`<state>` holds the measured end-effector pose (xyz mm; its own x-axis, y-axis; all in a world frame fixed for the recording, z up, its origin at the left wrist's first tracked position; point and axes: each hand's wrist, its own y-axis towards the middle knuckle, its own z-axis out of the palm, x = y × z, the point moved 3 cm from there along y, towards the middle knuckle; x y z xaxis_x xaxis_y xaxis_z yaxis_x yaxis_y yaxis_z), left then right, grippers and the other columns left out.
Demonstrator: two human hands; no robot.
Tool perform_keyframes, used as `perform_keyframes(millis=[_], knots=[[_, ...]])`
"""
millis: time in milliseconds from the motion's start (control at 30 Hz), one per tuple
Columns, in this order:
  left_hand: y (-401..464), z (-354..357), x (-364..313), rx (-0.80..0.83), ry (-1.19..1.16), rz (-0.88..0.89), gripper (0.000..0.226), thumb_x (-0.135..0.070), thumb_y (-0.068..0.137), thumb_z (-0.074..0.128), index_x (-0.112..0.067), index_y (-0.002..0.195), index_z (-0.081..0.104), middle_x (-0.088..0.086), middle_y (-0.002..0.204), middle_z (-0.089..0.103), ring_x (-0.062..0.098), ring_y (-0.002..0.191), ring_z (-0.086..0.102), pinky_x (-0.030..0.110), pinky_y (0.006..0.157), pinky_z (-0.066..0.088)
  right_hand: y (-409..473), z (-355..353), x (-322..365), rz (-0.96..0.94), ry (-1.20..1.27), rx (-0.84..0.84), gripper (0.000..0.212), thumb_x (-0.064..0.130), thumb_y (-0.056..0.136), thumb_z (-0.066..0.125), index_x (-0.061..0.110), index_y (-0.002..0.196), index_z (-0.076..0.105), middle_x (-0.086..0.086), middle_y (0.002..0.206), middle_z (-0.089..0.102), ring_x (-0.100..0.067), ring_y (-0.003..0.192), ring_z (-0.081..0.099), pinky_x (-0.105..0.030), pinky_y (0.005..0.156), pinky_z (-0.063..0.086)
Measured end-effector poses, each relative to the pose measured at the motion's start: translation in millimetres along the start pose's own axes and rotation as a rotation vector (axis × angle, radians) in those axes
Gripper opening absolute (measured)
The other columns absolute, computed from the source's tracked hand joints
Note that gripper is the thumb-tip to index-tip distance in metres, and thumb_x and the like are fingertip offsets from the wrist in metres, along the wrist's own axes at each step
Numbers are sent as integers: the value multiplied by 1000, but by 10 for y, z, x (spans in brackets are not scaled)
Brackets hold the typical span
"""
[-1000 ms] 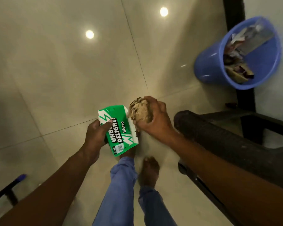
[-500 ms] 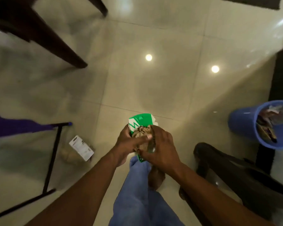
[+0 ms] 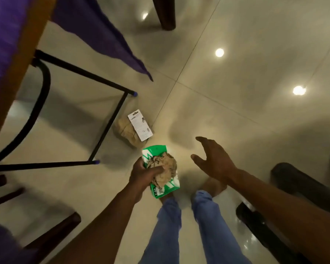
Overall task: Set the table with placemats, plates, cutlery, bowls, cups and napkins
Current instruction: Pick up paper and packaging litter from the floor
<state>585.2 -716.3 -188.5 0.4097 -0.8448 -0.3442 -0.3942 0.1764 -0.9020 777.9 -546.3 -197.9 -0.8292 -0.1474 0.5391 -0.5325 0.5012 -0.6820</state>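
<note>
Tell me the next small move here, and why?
Probably reach the open right hand down to the white printed card and crumpled brown paper on the floor: the left hand already clamps the green carton and brown paper wad.

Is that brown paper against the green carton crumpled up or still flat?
Crumpled. The brown paper is a wrinkled wad pressed against the green carton by the left hand; the right hand is open and empty.

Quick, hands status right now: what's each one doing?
Left hand: closed, its grip holding the green carton with the crumpled brown paper pressed on top.
Right hand: open, fingers spread, holding nothing.
</note>
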Motion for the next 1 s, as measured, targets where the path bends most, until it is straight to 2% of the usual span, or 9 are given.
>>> perform_keyframes(millis=[200,367,467,533,600,700,800,900,1000], knots=[[490,-931,561,-64,-92,-33,49,-2,78,85,-19,121,67,9,110,78,32,97,76,48,81,62,667,682,381,47,-3,83,66,39,95,67,16,150,41,-17,132,59,-34,122,57,-38,100,45],[1075,-1198,848,-3,-83,-17,47,-4,81,82,-24,122,69,4,109,79,30,99,76,39,72,61,1269,1280,417,225,348,63,41,33,95,70,14,130,61,-8,112,68,-23,102,63,-33,89,48],[1394,-1067,1052,95,-145,-4,48,-7,83,80,-24,126,68,4,116,78,29,104,76,41,80,60,1603,1538,342,266,554,93,31,21,95,70,9,124,63,-13,96,64,-24,85,59,-37,73,50],[1531,-845,1087,161,-183,-4,50,-7,86,77,-21,132,65,8,122,75,32,109,74,49,90,59,1733,1550,252,271,580,115,29,14,96,68,6,124,63,-16,97,61,-26,84,55,-37,70,48],[1801,-757,1332,156,-206,4,47,-8,90,74,-15,134,62,13,127,72,35,113,71,54,97,56,2080,1937,174,272,604,175,30,9,98,64,5,128,62,-17,102,60,-27,90,53,-38,76,50],[1760,-741,1610,90,-257,-55,44,-14,93,74,-9,134,59,20,132,66,38,118,66,56,101,54,2258,2274,212,308,649,262,32,6,100,60,13,131,64,-5,105,64,-22,107,57,-48,100,49],[1708,-954,1867,49,-334,-49,59,-16,82,77,-8,137,57,17,130,69,37,116,69,55,94,58,2450,2711,397,373,812,344,33,12,101,57,20,133,66,-6,125,64,-23,126,55,-49,110,43],[1578,-869,1904,144,-326,-32,74,-21,70,80,-9,139,55,13,128,71,36,115,70,50,83,59,2573,2813,400,472,938,325,35,9,99,58,18,132,65,-12,137,61,-28,129,55,-46,108,43],[1681,-928,1733,145,-310,-28,77,-23,68,84,-10,139,55,18,131,68,41,117,68,54,90,57,2747,2762,488,423,951,198,24,5,97,59,12,120,62,-11,127,61,-25,113,58,-42,97,50]])
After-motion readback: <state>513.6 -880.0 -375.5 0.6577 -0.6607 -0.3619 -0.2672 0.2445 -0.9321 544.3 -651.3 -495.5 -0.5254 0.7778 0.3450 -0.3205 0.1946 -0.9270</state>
